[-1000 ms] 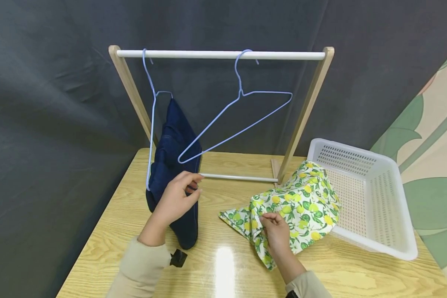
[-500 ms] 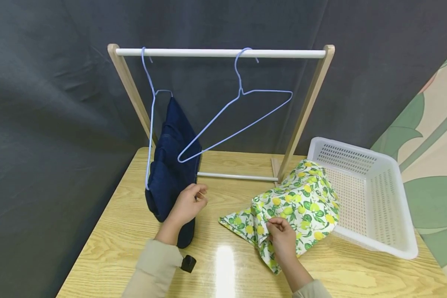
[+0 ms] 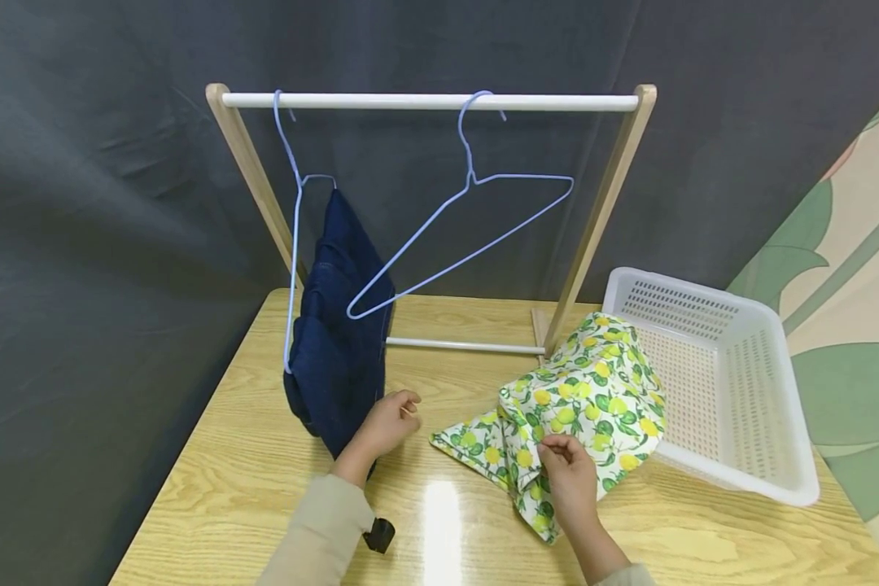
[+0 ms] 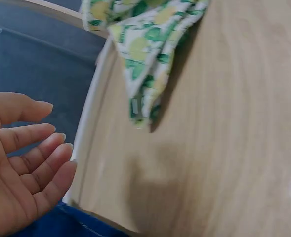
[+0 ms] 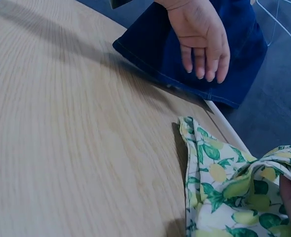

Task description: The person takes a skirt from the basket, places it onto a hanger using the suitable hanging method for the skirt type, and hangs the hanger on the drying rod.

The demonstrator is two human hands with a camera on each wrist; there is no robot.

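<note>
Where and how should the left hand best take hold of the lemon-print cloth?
Probably by the pointed corner of the lemon-print cloth, pinched from the left. It narrows to a tip pointing towards the left hand, with nothing between them, and lies apart from the right hand, which pinches a fold.

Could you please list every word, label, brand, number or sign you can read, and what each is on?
None can be read in any view.
The lemon-print cloth shows only fruit and leaves; I can make out no lettering on the dark blue garment or white basket.
</note>
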